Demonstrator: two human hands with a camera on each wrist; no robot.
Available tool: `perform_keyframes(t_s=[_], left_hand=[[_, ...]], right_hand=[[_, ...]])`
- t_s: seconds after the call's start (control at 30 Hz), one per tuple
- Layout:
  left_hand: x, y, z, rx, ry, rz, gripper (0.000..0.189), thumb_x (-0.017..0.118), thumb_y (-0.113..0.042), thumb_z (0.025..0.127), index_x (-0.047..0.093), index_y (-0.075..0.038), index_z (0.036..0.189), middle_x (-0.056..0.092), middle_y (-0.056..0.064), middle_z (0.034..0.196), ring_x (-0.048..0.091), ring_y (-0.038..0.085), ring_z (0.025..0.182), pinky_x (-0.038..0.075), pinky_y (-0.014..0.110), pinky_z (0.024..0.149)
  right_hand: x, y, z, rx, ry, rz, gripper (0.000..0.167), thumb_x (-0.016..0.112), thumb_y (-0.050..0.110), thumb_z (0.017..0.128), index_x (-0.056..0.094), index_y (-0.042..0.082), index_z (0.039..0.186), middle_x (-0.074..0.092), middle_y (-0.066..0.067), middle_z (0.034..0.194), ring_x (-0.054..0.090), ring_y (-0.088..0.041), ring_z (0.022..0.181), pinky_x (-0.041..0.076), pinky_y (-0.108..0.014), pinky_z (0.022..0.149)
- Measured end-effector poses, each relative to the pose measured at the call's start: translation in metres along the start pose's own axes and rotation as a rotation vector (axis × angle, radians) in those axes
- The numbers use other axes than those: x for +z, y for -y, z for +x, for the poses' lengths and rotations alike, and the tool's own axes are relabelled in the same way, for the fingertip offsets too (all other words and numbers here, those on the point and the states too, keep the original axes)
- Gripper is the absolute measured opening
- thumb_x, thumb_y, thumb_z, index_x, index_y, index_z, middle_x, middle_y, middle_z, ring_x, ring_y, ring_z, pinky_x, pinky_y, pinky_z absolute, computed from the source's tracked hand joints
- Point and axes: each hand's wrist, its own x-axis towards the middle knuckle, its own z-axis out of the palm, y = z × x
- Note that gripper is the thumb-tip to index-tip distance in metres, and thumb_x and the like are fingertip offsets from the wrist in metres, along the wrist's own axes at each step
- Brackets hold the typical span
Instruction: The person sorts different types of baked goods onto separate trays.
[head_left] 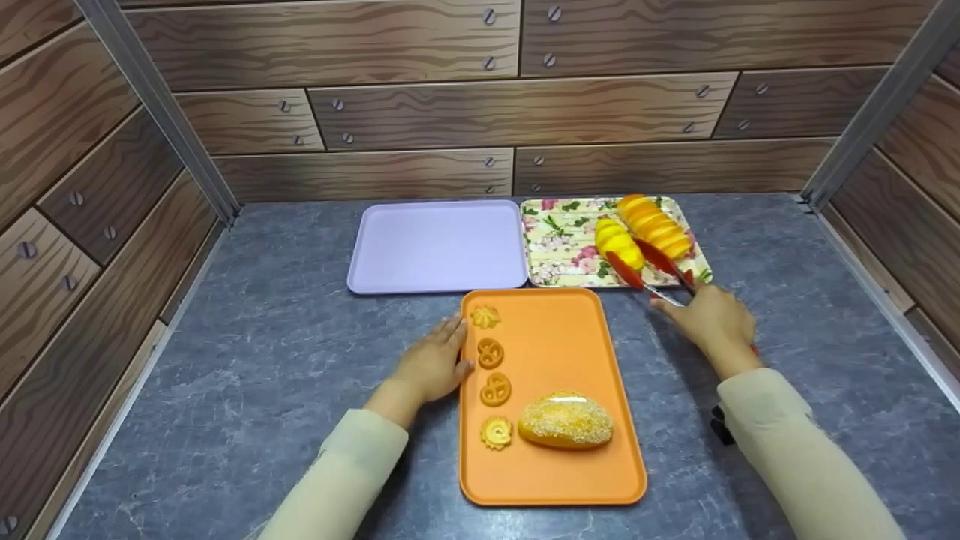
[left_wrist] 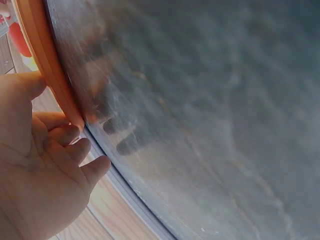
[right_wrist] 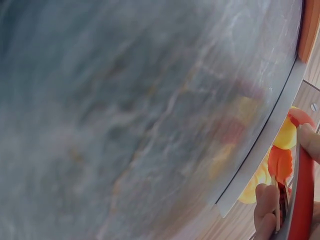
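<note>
Red-jawed tongs point(head_left: 627, 271), gripped in the right hand point(head_left: 716, 322), fingers and thumb curled round the handles. Held pointing forward and leftward from that hand. To its left, the left hand point(head_left: 433, 364): relaxed, fingers extended against the rim of an orange tray point(head_left: 555, 337), thumb lapping its edge. On the tray, behind and right of the left hand, a scalloped round cookie point(head_left: 496, 433), and farther right an oval loaf point(head_left: 566, 420) with a grainy top. Just right of the thumb, a pretzel point(head_left: 495, 390); by the fingers, a second pretzel point(head_left: 490, 352); right of the fingertips, a flower-shaped cookie point(head_left: 485, 316). Under everything, a grey marbled surface point(head_left: 262, 375). Ahead of the left hand, a lilac tray point(head_left: 442, 247); just ahead-left of the right hand, a floral tray point(head_left: 559, 266), its side next to the lilac one. On it, between the tongs' jaws, the near end of a yellow segmented bread point(head_left: 618, 240); cannot tell whether squeezed. Just beyond, beside that bread on the right, a larger orange-yellow ridged loaf point(head_left: 652, 225). Farthest ahead of both hands, wood-patterned panels point(head_left: 517, 112).
</note>
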Motion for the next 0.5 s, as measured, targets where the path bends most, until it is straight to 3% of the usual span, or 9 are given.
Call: perform_keyframes(t_s=[0.5], left_hand=[[0.0002,0.0009,-0.0003,-0.002,0.005,-0.001,0.064,0.047,-0.036,0.100,0.025,-0.003,0.150,0.021,0.012,0.156,0.019,0.029,0.142,0.024,0.044,0.112]], right_hand=[[0.0003,-0.0005,0.0000,0.014,0.011,-0.003,0.122,0.045,0.092,0.062,0.047,-0.008,0.134,0.053,-0.038,0.116,0.058,-0.048,0.088,0.044,-0.046,0.054]])
